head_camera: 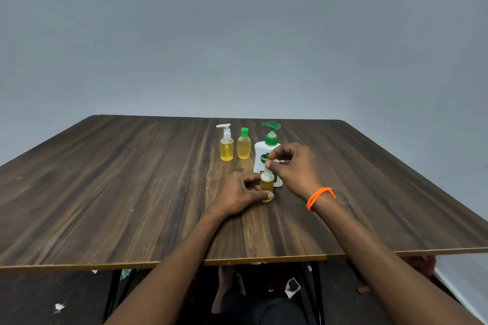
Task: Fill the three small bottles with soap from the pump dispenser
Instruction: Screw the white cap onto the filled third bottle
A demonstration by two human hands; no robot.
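A small clear bottle (266, 184) with yellow soap stands on the wooden table (132, 192). My left hand (241, 194) grips its body between thumb and fingers. My right hand (293, 166) hovers over its neck and pinches a small pale cap (276, 161) just above the opening. Right behind it stands the white pump dispenser (267, 152) with a green pump head. Farther back left are a small bottle with a white pump (226, 144) and a small bottle with a green cap (244, 144), both holding yellow soap.
The table's front edge (184, 262) runs across below my forearms. A grey wall rises behind the table. Under the table are dark metal legs (112, 295) and scraps of paper on the floor (59, 306). An orange bracelet (319, 196) is on my right wrist.
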